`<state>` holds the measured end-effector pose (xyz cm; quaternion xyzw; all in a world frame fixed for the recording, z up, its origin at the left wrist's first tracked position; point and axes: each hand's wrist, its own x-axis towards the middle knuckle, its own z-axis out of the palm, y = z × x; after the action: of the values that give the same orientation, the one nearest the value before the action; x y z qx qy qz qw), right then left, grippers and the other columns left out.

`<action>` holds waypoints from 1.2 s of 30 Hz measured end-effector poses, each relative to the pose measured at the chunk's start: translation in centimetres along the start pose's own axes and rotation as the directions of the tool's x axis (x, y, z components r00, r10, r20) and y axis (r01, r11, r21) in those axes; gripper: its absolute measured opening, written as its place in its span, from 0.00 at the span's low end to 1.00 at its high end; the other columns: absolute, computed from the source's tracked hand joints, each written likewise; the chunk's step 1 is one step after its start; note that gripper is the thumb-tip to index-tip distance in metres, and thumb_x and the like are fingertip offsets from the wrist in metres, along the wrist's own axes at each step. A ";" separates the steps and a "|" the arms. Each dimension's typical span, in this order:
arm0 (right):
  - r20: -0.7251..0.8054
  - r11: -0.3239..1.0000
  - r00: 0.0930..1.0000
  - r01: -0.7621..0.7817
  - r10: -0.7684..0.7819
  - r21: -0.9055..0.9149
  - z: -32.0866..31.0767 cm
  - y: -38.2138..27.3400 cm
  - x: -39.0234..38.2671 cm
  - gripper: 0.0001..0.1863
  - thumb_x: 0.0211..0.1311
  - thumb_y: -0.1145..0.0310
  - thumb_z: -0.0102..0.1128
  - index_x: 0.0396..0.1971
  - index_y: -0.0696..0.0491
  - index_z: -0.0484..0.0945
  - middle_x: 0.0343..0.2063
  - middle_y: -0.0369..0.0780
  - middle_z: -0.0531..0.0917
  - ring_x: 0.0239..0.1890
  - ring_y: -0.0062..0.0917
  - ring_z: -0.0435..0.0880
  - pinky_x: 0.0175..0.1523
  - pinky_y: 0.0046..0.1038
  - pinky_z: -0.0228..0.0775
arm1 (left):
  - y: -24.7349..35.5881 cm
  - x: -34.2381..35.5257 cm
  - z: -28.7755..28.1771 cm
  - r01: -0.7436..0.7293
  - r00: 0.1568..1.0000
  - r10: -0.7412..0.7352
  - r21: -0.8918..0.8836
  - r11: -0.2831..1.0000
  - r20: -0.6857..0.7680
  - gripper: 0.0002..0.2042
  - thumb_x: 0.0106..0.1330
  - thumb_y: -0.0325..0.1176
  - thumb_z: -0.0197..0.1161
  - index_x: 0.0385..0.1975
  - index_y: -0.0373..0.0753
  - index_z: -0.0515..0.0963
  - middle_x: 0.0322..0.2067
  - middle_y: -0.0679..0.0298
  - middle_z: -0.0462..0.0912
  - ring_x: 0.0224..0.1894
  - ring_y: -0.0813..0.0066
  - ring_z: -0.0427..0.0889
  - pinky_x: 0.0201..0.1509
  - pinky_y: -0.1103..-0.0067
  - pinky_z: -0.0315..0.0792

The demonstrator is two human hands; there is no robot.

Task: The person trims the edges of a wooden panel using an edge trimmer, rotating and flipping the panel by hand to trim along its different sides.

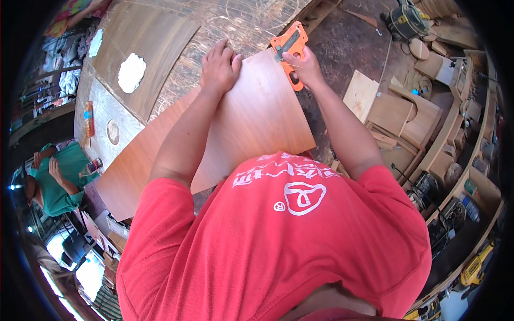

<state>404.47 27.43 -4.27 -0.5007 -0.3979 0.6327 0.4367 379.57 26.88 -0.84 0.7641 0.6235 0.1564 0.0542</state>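
A broad reddish-brown wood panel (257,112) lies slantwise in front of me, its near edge against my red shirt. My left hand (220,69) is closed over the panel's far edge, its fingers partly bent. At the panel's far right corner sits an orange hand tool with a grey metal part, which looks like an edge trimmer (292,45). My right hand (304,67) grips it, thumb across its body and the other fingers mostly hidden. The tool's metal part meets the panel's corner.
The scratched workbench (230,21) carries a brown board (155,43) with a white patch (131,73) and an orange-brown bottle (89,119). Wood offcuts (393,112) lie at right beside a wooden shelf (484,184). A vacuum cleaner (405,22) stands far right. A person in green (61,179) is at left.
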 end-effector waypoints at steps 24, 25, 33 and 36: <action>-0.076 0.997 0.996 -0.056 0.052 -0.056 -1.9 1.7 -4.9 0.16 0.56 0.64 0.69 0.36 0.53 0.71 0.23 0.27 0.70 0.17 0.08 0.66 0.17 0.16 0.59 | -0.3 0.0 0.2 -0.017 0.999 0.017 0.012 1.000 -0.042 0.13 0.66 0.43 0.55 0.37 0.39 0.76 0.62 0.56 0.68 0.64 0.57 0.65 0.64 0.63 0.58; -0.080 0.994 0.994 -0.074 0.068 -0.075 -1.9 1.6 -5.2 0.16 0.56 0.64 0.70 0.36 0.53 0.71 0.23 0.27 0.69 0.17 0.08 0.65 0.17 0.16 0.59 | -0.4 0.1 0.3 -0.016 0.999 0.017 0.011 1.000 -0.040 0.13 0.66 0.43 0.55 0.37 0.39 0.76 0.62 0.56 0.68 0.64 0.57 0.65 0.64 0.63 0.58; -0.093 0.988 0.992 -0.100 0.089 -0.120 -2.8 1.6 -7.2 0.19 0.54 0.61 0.72 0.37 0.52 0.71 0.22 0.27 0.69 0.17 0.08 0.66 0.18 0.16 0.60 | -0.5 0.2 0.5 0.010 0.999 -0.010 -0.013 1.000 -0.032 0.13 0.66 0.45 0.56 0.35 0.41 0.77 0.62 0.58 0.68 0.65 0.60 0.63 0.66 0.64 0.56; -0.074 0.989 0.993 -0.102 0.094 -0.111 -3.0 1.5 -8.2 0.19 0.54 0.60 0.72 0.37 0.52 0.71 0.22 0.27 0.69 0.17 0.09 0.66 0.18 0.16 0.60 | -0.7 0.2 0.7 0.012 0.999 -0.012 0.004 1.000 -0.035 0.13 0.66 0.45 0.56 0.34 0.41 0.77 0.62 0.58 0.68 0.65 0.61 0.63 0.66 0.64 0.56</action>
<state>408.14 19.39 -3.89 -0.5654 -0.3932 0.6120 0.3888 379.14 27.27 -1.72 0.7577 0.6291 0.1682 0.0427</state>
